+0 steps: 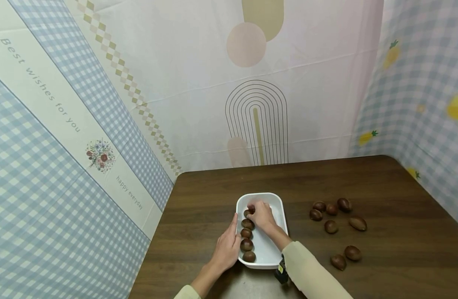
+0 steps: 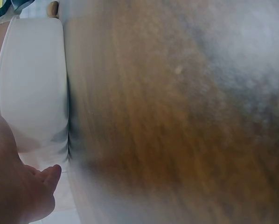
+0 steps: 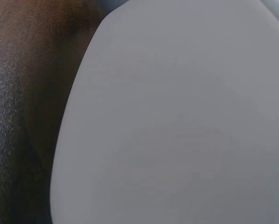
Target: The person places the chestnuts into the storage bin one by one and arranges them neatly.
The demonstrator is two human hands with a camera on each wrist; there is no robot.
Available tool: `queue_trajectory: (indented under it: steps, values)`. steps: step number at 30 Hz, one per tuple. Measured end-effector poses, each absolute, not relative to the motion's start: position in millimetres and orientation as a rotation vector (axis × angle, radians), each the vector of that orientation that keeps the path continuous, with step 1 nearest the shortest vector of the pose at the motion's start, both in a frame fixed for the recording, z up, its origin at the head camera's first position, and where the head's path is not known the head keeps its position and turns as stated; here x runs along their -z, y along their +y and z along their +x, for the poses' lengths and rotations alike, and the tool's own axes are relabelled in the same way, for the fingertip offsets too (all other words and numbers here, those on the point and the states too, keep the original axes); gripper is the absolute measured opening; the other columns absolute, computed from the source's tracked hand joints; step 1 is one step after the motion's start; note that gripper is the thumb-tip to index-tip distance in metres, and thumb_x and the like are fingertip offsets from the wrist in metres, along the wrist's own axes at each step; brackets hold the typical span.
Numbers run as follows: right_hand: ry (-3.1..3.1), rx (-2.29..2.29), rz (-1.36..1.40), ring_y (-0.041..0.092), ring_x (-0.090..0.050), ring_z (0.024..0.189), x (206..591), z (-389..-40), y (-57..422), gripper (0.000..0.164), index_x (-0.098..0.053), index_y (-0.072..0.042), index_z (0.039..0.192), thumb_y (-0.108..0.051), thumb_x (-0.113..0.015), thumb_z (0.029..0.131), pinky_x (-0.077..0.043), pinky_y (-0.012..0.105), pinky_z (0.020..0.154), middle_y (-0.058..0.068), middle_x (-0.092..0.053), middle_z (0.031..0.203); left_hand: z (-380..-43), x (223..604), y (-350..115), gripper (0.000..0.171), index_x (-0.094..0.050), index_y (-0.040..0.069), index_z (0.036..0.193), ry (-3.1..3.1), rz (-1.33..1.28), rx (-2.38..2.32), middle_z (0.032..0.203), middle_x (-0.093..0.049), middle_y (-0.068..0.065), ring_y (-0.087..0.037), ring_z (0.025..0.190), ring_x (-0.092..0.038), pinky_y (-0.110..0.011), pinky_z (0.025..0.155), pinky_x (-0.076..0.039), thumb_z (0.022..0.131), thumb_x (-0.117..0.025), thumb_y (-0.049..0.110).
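A white rectangular tray (image 1: 266, 261) sits on the table, with several brown chestnuts (image 1: 247, 244) in a row along its left side. At the far end of that row, my right hand (image 1: 261, 215) reaches in and pinches a chestnut (image 1: 251, 207) with its fingertips. My left hand (image 1: 226, 249) rests against the tray's left side, index finger straight along the outer wall and thumb at the rim. In the left wrist view, this hand (image 2: 18, 186) lies beside the tray's white wall (image 2: 34, 84). Only pale tray surface (image 3: 177, 116) and some table fill the right wrist view.
Several loose chestnuts (image 1: 331, 226) lie scattered on the dark wooden table (image 1: 214, 187) to the tray's right. Two of them, including a nearer chestnut (image 1: 338, 262), lie closer to my right sleeve (image 1: 313, 270). Patterned cloths (image 1: 199, 83) hang behind and at both sides.
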State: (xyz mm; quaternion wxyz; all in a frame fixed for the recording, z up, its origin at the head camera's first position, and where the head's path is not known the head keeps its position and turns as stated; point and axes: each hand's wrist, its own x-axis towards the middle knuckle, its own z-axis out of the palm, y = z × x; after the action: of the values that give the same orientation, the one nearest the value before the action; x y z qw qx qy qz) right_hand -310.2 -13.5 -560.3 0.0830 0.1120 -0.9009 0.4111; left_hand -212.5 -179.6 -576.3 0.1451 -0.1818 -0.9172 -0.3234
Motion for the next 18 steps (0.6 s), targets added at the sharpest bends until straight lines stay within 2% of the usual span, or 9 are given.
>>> queue_trajectory:
  steps: [7, 9, 15, 18]
  values:
    - [-2.694, -1.240, 0.361, 0.034, -0.076, 0.102, 560, -309, -14, 0.021, -0.080, 0.003, 0.106, -0.001, -0.083, 0.086, -0.059, 0.050, 0.092, 0.016, -0.080, 0.102, -219, 591, -186, 0.068, -0.029, 0.007, 0.168, -2.529, -0.622, 0.931, 0.150, -0.059, -0.022, -0.035, 0.130, -0.064, -0.050, 0.100, -0.054, 0.103, -0.047, 0.010]
    - [-2.690, -1.241, 0.370, 0.035, -0.075, 0.106, 558, -307, -13, 0.021, -0.080, 0.003, 0.108, -0.002, -0.082, 0.088, -0.058, 0.051, 0.094, 0.017, -0.080, 0.106, -216, 586, -184, 0.069, -0.030, 0.006, 0.168, -2.559, -0.599, 0.943, 0.149, -0.060, -0.023, -0.037, 0.128, -0.064, -0.054, 0.098, -0.054, 0.102, -0.049, 0.008]
    - [-2.653, -1.278, 0.379, 0.038, -0.074, 0.112, 545, -301, -5, 0.029, -0.077, 0.005, 0.118, -0.002, -0.078, 0.090, -0.058, 0.050, 0.097, 0.021, -0.077, 0.116, -210, 574, -180, 0.067, -0.031, 0.002, 0.167, -2.682, -0.508, 0.983, 0.155, -0.054, -0.022, -0.038, 0.134, -0.059, -0.056, 0.106, -0.050, 0.102, -0.050, 0.005]
    - [-2.597, -1.326, 0.394, 0.039, -0.074, 0.111, 535, -299, 0, 0.030, -0.076, 0.006, 0.120, 0.001, -0.077, 0.090, -0.060, 0.048, 0.094, 0.022, -0.076, 0.117, -210, 572, -180, 0.066, -0.031, 0.002, 0.166, -2.713, -0.478, 0.993, 0.157, -0.053, -0.021, -0.038, 0.136, -0.058, -0.055, 0.108, -0.049, 0.103, -0.050, 0.005]
